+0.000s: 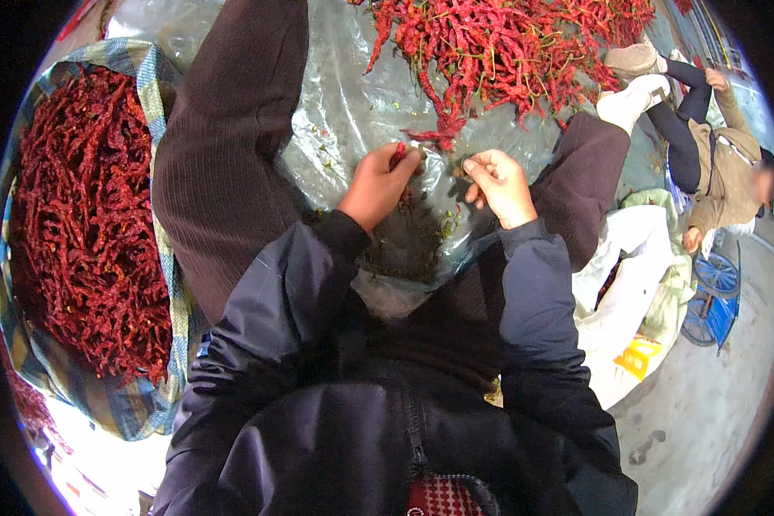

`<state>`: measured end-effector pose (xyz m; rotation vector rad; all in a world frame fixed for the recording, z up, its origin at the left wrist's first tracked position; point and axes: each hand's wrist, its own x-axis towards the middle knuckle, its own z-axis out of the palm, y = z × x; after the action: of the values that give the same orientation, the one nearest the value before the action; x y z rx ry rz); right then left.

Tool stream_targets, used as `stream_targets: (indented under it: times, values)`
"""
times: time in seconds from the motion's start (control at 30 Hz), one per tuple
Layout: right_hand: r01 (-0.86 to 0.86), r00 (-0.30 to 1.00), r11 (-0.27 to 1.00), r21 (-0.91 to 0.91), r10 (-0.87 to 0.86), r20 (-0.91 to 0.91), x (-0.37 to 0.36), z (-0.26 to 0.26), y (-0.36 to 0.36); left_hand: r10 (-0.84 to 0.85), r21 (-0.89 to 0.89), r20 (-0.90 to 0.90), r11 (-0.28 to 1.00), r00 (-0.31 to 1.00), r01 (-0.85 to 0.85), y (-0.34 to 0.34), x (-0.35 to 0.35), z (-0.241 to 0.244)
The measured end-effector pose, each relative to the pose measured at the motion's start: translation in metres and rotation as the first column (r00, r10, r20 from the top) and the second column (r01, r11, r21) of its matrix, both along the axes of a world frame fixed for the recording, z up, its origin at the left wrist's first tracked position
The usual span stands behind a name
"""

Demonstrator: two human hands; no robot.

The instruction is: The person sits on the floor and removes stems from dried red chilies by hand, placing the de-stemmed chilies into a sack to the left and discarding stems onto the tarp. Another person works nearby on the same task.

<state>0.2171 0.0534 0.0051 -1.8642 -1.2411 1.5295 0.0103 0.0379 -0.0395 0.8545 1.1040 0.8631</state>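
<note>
My left hand is closed around a red chili pepper, part of which shows between the thumb and fingers. Just to its right, my right hand has thumb and forefinger pinched together; what may be a small stem is at their tips, too small to tell. Both hands are above a clear plastic sheet between my legs. A large heap of red chili peppers with green stems lies on the sheet beyond the hands. Small green stem bits are scattered on the plastic below my right hand.
At left stands a blue-checked woven sack full of dark red chili peppers. White and pale green sacks lie at right. Another person sits beyond them at the upper right, near a blue wheeled cart on the concrete floor.
</note>
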Motion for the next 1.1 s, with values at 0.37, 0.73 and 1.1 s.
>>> stream_targets:
  times: [0.37, 0.73, 1.1]
  values:
    - [-0.045, 0.995, 0.999, 0.027, 0.047, -0.088, 0.022, 0.023, -0.014, 0.263, 0.675, -0.315, 0.737, 0.912, 0.021, 0.006, 0.002, 0.011]
    - [-0.448, 0.727, 0.875, 0.184, 0.237, 0.644, -0.035, -0.054, -0.001, 0.323, 0.761, -0.490, 0.611, 0.810, 0.217, 0.005, -0.009, 0.029]
    - [-0.313, 0.778, 0.934, 0.171, 0.149, 0.610, -0.064, -0.055, 0.000, 0.484, 0.805, -0.457, 0.582, 0.746, 0.115, -0.003, -0.022, 0.035]
